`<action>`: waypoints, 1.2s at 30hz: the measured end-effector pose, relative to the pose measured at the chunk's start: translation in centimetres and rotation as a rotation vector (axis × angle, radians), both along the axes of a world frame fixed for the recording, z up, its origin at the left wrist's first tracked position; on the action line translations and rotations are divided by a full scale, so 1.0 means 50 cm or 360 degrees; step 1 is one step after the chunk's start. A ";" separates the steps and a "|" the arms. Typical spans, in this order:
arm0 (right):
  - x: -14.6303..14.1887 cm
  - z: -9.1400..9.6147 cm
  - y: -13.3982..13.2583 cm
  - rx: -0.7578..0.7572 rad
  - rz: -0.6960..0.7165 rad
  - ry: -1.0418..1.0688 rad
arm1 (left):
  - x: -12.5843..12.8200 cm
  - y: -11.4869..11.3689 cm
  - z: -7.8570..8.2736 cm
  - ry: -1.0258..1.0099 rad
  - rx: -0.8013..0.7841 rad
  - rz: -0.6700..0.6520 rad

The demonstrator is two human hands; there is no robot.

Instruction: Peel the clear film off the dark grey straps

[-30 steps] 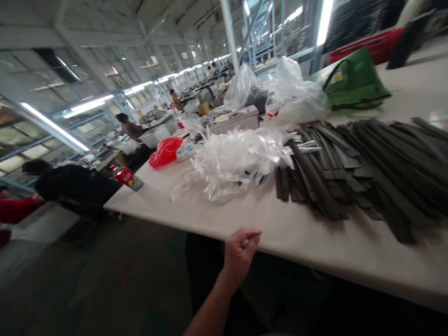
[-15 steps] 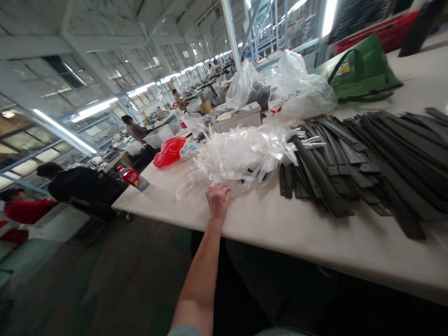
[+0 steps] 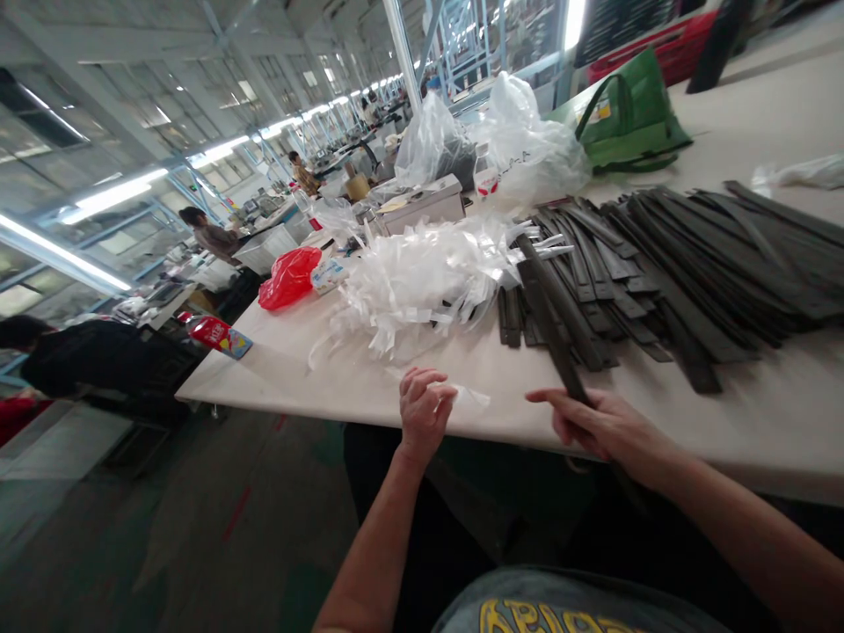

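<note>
Black strip (image 3: pixel 550 330): long, flat and narrow, lying on the table (image 3: pixel 758 413) in the middle of the frame; its near end is under my right hand (image 3: pixel 603 426) at the table's front edge.
Long axis: from lower centre up and slightly left; the far end points toward the upper middle, against the left side of the pile of dark strips (image 3: pixel 659 264).
Clear film piece (image 3: pixel 471 397): small and limp, on the table at the front edge, just right of my left hand (image 3: pixel 425 409).
Left-hand grip: fingers curled together, pinched on the film's near corner.
Right-hand grip: closed over the strip's near end, forefinger stretched left toward the film.
Hands: apart but near, with the film between them.
Step in hand: one strip and one film piece, each in a hand, side by side at the front edge; I judge the two are being paired.
Next move calls for: a firm pinch, since the film is limp, and steering the strip along its own length.
Surroundings: heap of clear film (image 3: pixel 422 281) above my left hand; red bag (image 3: pixel 287 277) at left; green bag (image 3: pixel 626 114) at upper right.
</note>
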State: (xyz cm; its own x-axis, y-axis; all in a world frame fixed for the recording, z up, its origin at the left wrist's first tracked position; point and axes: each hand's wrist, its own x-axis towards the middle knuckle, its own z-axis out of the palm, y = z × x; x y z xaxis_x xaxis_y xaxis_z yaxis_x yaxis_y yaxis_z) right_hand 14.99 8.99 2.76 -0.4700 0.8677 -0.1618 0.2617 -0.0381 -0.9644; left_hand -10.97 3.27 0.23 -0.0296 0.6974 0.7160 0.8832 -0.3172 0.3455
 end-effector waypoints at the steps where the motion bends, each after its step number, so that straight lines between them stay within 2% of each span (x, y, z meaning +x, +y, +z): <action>1: -0.036 0.001 -0.002 -0.0046 0.0111 0.0001 | 0.000 -0.003 0.000 0.0010 0.0024 -0.0024; 3: -0.092 0.000 -0.005 -0.0046 0.0231 -0.0036 | -0.002 -0.006 0.001 0.0026 0.0076 -0.0060; 5: -0.126 -0.007 -0.007 0.0017 0.0249 -0.0089 | -0.004 -0.009 0.003 0.0031 0.0105 -0.0070; 11: -0.166 -0.024 -0.009 0.0233 0.0192 -0.0261 | -0.008 -0.018 -0.007 0.0017 0.0108 -0.0095; 17: -0.180 -0.027 -0.009 0.0245 0.0204 -0.0285 | -0.013 -0.020 -0.011 0.0011 0.0073 -0.0093; 21: -0.174 -0.013 -0.001 0.0165 0.0190 -0.0250 | -0.016 -0.024 -0.010 0.0001 0.0084 -0.0081; 25: -0.174 0.001 0.007 0.0045 0.0282 -0.0254 | -0.015 -0.029 -0.013 -0.0002 0.0105 -0.0100; 31: -0.189 -0.013 0.005 -0.0018 0.0316 -0.0265 | -0.017 -0.037 -0.021 -0.0004 0.0039 -0.0084; 34: -0.188 -0.016 0.005 0.0015 0.0267 -0.0242 | -0.020 -0.052 -0.024 -0.0137 0.0091 0.0057; 36: -0.185 -0.013 0.006 0.0038 0.0238 -0.0226 | -0.017 -0.069 -0.025 -0.0375 0.0081 0.0182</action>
State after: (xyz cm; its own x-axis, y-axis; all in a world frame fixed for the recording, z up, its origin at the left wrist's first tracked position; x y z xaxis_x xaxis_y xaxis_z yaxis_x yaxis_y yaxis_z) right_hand 5.74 9.30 2.10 -0.5677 0.7945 -0.2158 0.3963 0.0340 -0.9175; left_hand -11.82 -0.16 -1.02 -0.2763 0.6433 0.7140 0.8112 -0.2423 0.5322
